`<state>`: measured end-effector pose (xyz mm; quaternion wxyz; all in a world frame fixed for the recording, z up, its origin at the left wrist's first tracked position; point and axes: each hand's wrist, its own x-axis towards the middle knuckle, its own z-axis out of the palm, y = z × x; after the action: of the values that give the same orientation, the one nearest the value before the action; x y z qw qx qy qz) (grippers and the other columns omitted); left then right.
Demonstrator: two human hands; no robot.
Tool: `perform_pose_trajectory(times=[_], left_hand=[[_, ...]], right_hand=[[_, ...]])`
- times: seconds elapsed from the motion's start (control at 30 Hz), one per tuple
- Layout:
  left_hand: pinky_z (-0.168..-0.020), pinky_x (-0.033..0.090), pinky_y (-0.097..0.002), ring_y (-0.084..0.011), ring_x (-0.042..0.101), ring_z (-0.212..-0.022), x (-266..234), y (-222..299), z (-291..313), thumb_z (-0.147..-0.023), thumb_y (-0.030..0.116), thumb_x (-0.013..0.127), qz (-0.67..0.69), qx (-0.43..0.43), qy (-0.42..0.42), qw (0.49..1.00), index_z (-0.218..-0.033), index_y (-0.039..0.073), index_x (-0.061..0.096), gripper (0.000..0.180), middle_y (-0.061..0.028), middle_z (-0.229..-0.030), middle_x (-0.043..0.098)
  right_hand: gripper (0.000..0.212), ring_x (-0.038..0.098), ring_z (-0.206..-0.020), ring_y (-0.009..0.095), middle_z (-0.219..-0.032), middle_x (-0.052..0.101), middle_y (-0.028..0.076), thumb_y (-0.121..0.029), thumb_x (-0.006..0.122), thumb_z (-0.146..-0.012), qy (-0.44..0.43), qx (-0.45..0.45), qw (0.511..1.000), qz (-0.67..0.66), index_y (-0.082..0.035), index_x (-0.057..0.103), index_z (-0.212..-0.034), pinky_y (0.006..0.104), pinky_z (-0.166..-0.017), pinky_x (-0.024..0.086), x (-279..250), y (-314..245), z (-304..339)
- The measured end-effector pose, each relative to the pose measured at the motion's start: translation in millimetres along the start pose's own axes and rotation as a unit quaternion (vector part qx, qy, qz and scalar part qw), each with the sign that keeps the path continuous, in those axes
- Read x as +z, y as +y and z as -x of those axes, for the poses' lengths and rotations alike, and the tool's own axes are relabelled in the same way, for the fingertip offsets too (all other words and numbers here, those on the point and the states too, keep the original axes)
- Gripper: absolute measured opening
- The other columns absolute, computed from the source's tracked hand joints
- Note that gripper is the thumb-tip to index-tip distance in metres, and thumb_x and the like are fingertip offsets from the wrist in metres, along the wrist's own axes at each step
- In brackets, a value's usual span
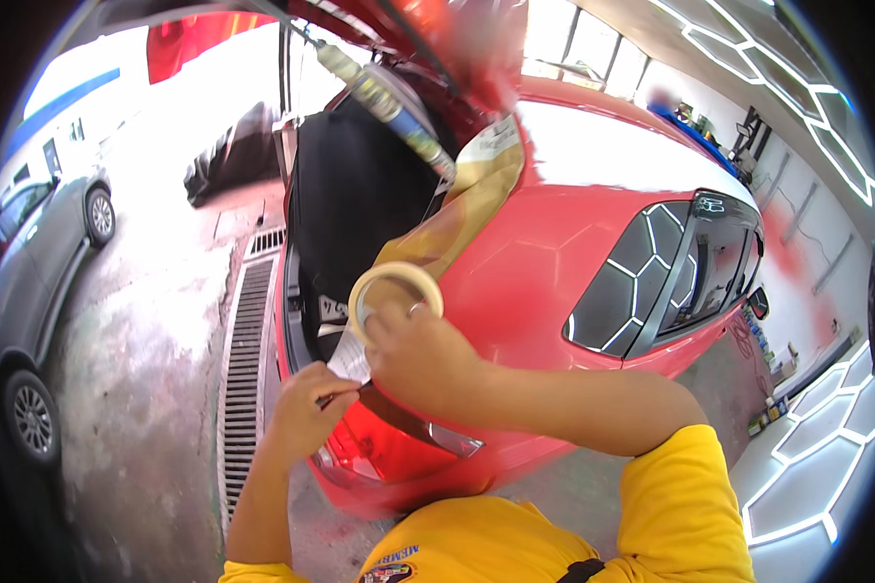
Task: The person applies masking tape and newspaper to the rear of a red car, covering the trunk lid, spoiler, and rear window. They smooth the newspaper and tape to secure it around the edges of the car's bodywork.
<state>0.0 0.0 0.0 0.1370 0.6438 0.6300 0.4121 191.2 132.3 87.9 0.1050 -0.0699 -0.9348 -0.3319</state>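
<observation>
My right hand [423, 361] is gripping a cream tape roll [361, 290] by the red car's [515, 316] open trunk, and the left hand [304, 416] is pinching something small and dark [334, 396], can't tell what. Brown paper [457, 225] is lining the trunk's edge.

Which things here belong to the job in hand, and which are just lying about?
Seemingly part of the job:
cream ring-shaped tape roll, at the right hand
long brown paper sheet
glossy red car with the sheet on it

Just around:
dark grey car
long slotted floor grate
</observation>
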Motion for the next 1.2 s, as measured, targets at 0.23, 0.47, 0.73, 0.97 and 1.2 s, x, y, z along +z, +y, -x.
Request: perform_pose_trajectory(times=[0.23, 0.47, 0.73, 0.97, 1.2], left_hand=[[-0.077, 0.055, -0.0429, -0.0336, 0.068, -0.084, 10, 28, 7, -0.092, 0.008, 0.079, -0.038, 0.045, 0.03, 0.998, -0.114, 0.004, 0.079, 0.022, -0.0147, -0.095, 0.068], [-0.1, 0.058, -0.05, -0.0398, 0.075, -0.112, -17, 76, 10, -0.095, 0.012, 0.076, -0.327, 0.168, 0.043, 0.929, -0.128, 0.009, 0.079, 0.033, -0.0152, -0.108, 0.082], [-0.09, 0.06, -0.0404, -0.0372, 0.077, -0.101, 2, 148, -122, -0.095, 0.001, 0.073, -0.044, 0.285, 0.181, 0.94, -0.109, -0.003, 0.08, 0.016, -0.0203, -0.108, 0.079], [-0.118, 0.043, -0.0549, -0.0503, 0.053, -0.141, 59, 183, -259, -0.101, 0.012, 0.057, -0.186, 0.237, 0.174, 0.938, -0.147, -0.009, 0.053, 0.05, -0.0332, -0.146, 0.059], [-0.125, 0.036, -0.0509, -0.0493, 0.044, -0.151, 44, 195, -330, -0.107, 0.036, 0.048, -0.205, 0.081, 0.025, 0.975, -0.151, -0.009, 0.051, 0.062, -0.0328, -0.158, 0.051]], right_hand=[[0.02, 0.061, -0.098, 0.022, -0.099, 0.067, 0.004, -0.033, 0.076, -0.091, 0.032, 0.01, 0.998, -0.044, -0.014, 0.081, -0.094, 0.0352, -0.072, 0.051, -2, 1, 16], [0.028, 0.073, -0.091, 0.03, -0.117, 0.072, 0.012, -0.019, 0.081, -0.09, 0.289, 0.137, 0.947, -0.013, -0.018, 0.082, -0.118, 0.0404, -0.066, 0.056, -38, 107, 104], [0.035, 0.065, -0.116, 0.04, -0.132, 0.066, 0.021, -0.022, 0.075, -0.099, 0.305, 0.281, 0.91, 0.017, -0.02, 0.076, -0.134, 0.0499, -0.092, 0.055, -40, 259, 122], [0.038, 0.064, -0.11, 0.038, -0.13, 0.067, 0.021, -0.025, 0.079, -0.094, 0.308, 0.262, 0.914, -0.027, -0.021, 0.077, -0.132, 0.0487, -0.087, 0.057, -40, 256, 109], [0.038, 0.064, -0.116, 0.038, -0.136, 0.068, 0.018, -0.021, 0.078, -0.092, 0.318, 0.262, 0.908, -0.08, -0.019, 0.077, -0.13, 0.0488, -0.091, 0.057, -33, 264, 137]])
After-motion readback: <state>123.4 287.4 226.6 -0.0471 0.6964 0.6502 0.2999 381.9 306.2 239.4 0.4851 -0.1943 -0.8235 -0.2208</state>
